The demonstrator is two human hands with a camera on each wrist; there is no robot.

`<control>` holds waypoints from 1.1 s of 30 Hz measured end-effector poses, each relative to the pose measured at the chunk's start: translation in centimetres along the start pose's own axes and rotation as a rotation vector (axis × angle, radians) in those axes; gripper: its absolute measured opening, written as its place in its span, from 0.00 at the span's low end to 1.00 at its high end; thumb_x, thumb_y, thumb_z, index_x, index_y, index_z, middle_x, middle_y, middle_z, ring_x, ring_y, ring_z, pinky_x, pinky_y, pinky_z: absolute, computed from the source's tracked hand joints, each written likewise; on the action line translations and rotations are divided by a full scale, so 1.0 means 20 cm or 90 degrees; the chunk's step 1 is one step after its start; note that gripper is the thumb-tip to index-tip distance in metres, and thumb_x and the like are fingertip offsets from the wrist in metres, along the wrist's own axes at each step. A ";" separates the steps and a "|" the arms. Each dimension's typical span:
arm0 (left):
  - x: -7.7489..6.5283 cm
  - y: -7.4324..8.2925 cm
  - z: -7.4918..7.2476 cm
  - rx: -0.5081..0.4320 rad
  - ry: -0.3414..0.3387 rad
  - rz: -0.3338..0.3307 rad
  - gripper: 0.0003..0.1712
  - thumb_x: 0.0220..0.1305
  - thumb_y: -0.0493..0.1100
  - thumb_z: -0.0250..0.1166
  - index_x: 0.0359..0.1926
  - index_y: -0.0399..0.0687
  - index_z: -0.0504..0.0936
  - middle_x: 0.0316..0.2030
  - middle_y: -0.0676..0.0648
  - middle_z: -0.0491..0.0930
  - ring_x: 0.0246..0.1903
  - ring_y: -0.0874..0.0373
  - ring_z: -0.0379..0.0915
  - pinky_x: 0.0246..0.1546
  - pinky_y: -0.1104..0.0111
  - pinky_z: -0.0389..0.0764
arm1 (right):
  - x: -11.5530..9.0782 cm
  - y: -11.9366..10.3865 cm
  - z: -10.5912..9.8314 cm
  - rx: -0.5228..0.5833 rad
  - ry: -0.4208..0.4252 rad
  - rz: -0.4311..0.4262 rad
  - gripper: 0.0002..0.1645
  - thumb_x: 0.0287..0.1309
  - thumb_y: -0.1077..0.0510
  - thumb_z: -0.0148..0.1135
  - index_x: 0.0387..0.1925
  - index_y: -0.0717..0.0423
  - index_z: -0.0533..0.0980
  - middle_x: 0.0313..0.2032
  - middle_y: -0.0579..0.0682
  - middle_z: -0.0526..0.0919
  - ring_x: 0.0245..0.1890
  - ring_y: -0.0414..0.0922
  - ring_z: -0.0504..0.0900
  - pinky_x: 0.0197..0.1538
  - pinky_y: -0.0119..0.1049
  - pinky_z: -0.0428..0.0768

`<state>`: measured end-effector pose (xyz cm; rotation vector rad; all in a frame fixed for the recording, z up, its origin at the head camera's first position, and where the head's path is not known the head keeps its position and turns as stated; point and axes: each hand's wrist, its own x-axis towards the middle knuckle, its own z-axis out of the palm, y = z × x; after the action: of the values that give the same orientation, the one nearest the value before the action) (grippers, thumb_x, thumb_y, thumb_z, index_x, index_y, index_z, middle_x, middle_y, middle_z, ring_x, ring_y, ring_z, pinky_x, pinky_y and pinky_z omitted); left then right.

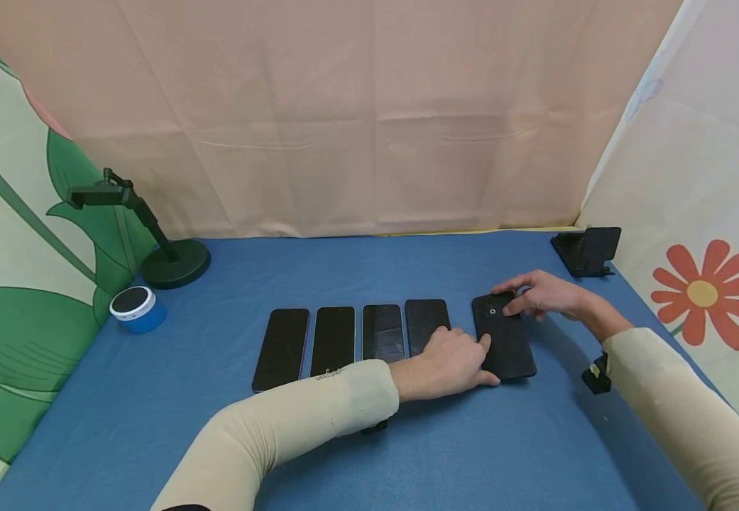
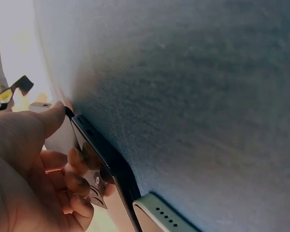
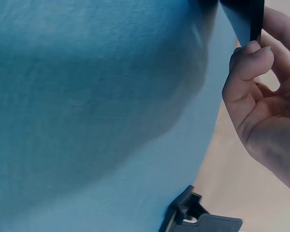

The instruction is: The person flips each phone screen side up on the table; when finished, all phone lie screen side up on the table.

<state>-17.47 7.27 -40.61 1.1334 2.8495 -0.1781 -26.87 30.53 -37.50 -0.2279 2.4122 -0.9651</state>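
A black smartphone (image 1: 503,337) lies back side up at the right end of a row of phones, its round camera near the top. My right hand (image 1: 544,294) pinches its upper right part, with the index finger along the top edge. In the right wrist view, the phone's edge (image 3: 256,21) shows raised beside my fingers. My left hand (image 1: 446,365) holds the lower left edge, index fingertip at the side and thumb by the bottom corner. Under that hand is the fourth phone (image 1: 425,319), partly covered. Farther left, three more phones (image 1: 282,348) (image 1: 334,339) (image 1: 383,330) lie screen up.
A dark stand with a jointed arm (image 1: 177,264) is at the back left. Before it sits a blue and white round container (image 1: 137,310) with a black top. A black phone stand (image 1: 589,252) occupies the back right corner. Blue cloth (image 1: 510,454) covers the table, with fabric walls around.
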 end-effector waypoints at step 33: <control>0.07 0.09 -0.09 -0.165 0.118 0.100 0.39 0.71 0.65 0.57 0.74 0.49 0.66 0.20 0.61 0.73 0.18 0.70 0.68 0.19 0.80 0.69 | -0.01 -0.13 -0.02 -0.067 -0.018 -0.028 0.35 0.62 0.53 0.68 0.68 0.59 0.71 0.57 0.61 0.76 0.24 0.45 0.71 0.25 0.41 0.74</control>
<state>-17.22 9.83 -39.12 1.3693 2.8081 0.3109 -27.08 28.93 -35.36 -0.3307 2.4447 -0.8484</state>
